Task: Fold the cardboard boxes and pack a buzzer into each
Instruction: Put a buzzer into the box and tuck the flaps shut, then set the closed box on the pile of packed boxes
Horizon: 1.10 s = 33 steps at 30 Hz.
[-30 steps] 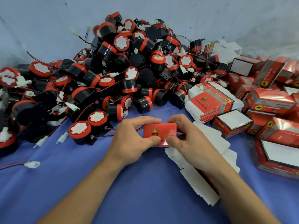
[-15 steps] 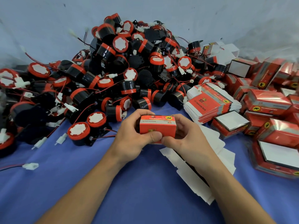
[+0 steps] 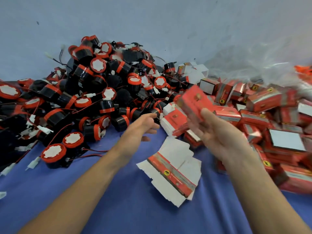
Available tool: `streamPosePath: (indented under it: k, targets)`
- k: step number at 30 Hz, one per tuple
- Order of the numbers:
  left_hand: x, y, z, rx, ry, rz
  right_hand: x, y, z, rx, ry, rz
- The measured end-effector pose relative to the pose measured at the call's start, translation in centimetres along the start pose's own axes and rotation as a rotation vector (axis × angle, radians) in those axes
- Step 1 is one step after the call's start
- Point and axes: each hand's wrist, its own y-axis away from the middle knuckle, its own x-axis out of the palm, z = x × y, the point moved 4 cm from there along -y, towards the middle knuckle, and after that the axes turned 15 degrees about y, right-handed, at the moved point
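A: So, hands?
B: Right hand (image 3: 217,132) grips a red box (image 3: 194,102), with the thumb on the face toward the camera and fingers behind it. The box is up off the table (image 3: 118,208), tilted and blurred. Can't tell if its flaps are closed.
A: Left?
B: Left hand (image 3: 140,127) holds nothing. Its fingers are loose and slightly curled, arm stretched toward the pile (image 3: 101,92) of buzzers. The fingertips sit just beside one black-and-red buzzer (image 3: 156,113) at the pile's near right edge. Contact unclear.
A: Pile layout?
B: It's heaped against the wall (image 3: 152,22) and fills the left and centre. Bodies are black with red caps and white discs. Red wires and white plugs trail onto the blue table.
A: Packaging?
B: A stack (image 3: 173,119) of flat blanks lies between the hands, just behind them and touching the pile's edge. More loose blanks (image 3: 173,168) lie nearer, between the forearms. They are mostly white side up, with one red strip and a yellow round logo showing.
A: Finished ones?
B: Folded boxes (image 3: 263,100) are heaped at the right, well apart from the left hand. Several are on their sides and some show a white face. A clear bag (image 3: 244,65) lies behind them against the wall.
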Motion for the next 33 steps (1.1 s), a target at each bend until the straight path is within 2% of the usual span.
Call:
streamPosePath:
  k: [1,3,5,8,10,12,14,18,21,26,30,33]
  targets:
    - [0.4,-0.4,0.1,-0.021,-0.069,0.025,-0.7,-0.2,1.1,-0.022,-0.176,-0.034]
    - [1.2,-0.7,1.0,-0.068,-0.359,0.13,-1.1,-0.6,1.9,-0.023,-0.245,-0.062]
    - [1.8,-0.3,2.2,-0.103,-0.653,0.206,-0.7,-0.7,0.9,0.016,-0.083,-0.082]
    - [2.4,0.0,3.2,-0.072,-0.895,0.2,0.4,-0.4,-2.1,0.034,0.211,-0.07]
    - [2.7,-0.3,3.4,-0.06,-1.049,0.152,1.0,0.1,-3.9,-0.034,0.497,-0.078]
    - [2.8,-0.7,3.4,-0.084,-1.08,0.105,1.3,0.5,-5.3,-0.128,0.834,-0.116]
    - [2.5,-1.3,3.5,-0.139,-1.031,0.094,1.5,0.9,-6.6,-0.184,1.069,-0.141]
    - [1.6,-2.0,2.9,-0.283,-0.934,0.15,1.1,1.3,-8.0,-0.186,1.273,-0.183]
    - [1.0,-2.1,1.6,-0.232,-0.761,0.145,1.5,1.6,-8.2,-0.272,1.365,-0.206]
    - [-1.9,-1.4,-1.1,-0.081,-0.345,-0.026,1.9,2.0,-6.6,-0.298,1.263,-0.222]
    - [-3.5,-0.5,-1.9,-0.03,0.066,-0.187,3.0,1.6,-5.7,-0.267,0.918,-0.148]
    - [-4.9,0.2,-1.6,-0.028,0.19,-0.264,4.6,0.8,-5.9,-0.266,0.874,-0.154]
